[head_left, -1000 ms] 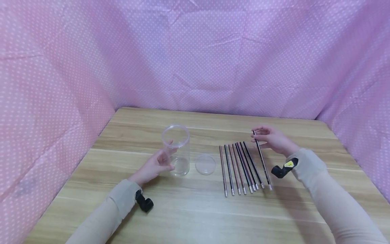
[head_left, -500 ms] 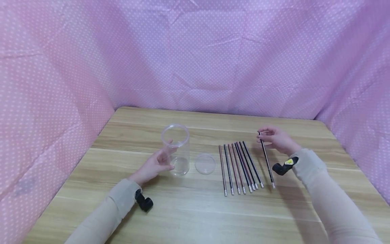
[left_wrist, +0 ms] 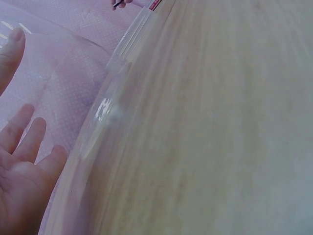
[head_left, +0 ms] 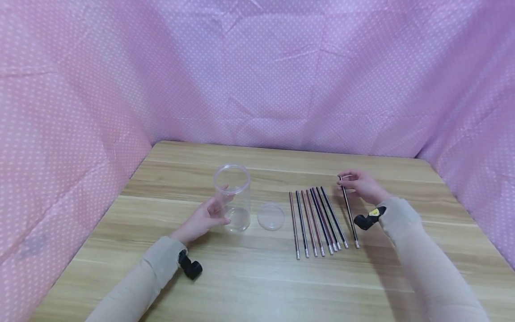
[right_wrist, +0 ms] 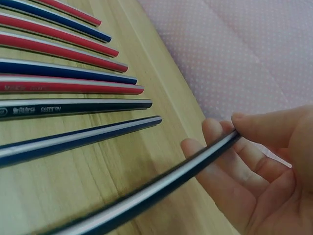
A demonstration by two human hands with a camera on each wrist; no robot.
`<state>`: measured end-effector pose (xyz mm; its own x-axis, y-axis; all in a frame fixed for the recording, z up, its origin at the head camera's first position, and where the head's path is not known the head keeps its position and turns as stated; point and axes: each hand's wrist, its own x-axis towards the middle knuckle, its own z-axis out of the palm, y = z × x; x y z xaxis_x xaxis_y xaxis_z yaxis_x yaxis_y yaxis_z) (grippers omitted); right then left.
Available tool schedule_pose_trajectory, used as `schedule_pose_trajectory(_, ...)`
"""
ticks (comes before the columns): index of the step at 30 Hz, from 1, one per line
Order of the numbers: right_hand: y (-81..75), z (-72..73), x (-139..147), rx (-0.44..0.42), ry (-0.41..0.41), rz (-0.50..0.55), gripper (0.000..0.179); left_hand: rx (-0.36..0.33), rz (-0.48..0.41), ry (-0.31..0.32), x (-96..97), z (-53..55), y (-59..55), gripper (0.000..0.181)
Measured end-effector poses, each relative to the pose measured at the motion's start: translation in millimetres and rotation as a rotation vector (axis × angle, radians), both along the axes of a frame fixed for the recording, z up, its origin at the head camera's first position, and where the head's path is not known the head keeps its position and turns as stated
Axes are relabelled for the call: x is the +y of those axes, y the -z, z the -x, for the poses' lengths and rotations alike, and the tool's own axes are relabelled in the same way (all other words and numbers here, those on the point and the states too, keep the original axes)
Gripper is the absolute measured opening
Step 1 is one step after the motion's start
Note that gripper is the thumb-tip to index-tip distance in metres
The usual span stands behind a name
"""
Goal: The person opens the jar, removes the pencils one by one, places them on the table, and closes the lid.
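A tall clear plastic jar (head_left: 241, 199) stands upright and uncovered on the table, with my left hand (head_left: 201, 219) wrapped around its left side, thumb in front and fingers behind. Right of the jar lies a round clear lid (head_left: 271, 217). My right hand (head_left: 364, 185) pinches the far end of a dark striped pencil (right_wrist: 161, 182) between thumb and fingers. That pencil slants toward me; its eraser end is low over the table, and I cannot tell whether it touches. Left of it, several red and dark pencils (head_left: 320, 219) lie side by side, eraser ends toward me.
The wooden table (head_left: 241, 286) ends at a back edge against pink dotted cloth (head_left: 257, 89), which also hangs on both sides. A black wrist camera (head_left: 193, 269) sits on the left sleeve, another black camera (head_left: 364, 222) on the right.
My right hand, pinching the pencil, has shifted slightly right and then a little back left and lower. The left hand, jar, lid and row of pencils stay put.
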<state>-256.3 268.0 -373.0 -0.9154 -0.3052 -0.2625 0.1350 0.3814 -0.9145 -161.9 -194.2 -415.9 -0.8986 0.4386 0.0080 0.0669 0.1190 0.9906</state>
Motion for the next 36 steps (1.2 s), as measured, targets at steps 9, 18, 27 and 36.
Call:
schedule_pose_trajectory(9,3.9,4.3,-7,0.04,0.021,-0.103,0.043,0.002,0.016,-0.002,-1.3,0.9,1.9,0.094)
schedule_pose_trajectory(18,14.1,9.9,-13,0.121,0.001,-0.218,0.04,0.006,0.014,-0.005,-0.8,1.9,1.4,0.093)
schedule_pose_trajectory(27,26.9,14.1,-24,0.15,-0.052,-0.353,0.031,-0.01,0.014,0.002,0.0,1.2,1.8,0.093)
schedule_pose_trajectory(36,25.1,9.6,-32,0.141,-0.043,-0.419,0.026,-0.018,0.018,0.0,0.4,0.6,1.0,0.092)
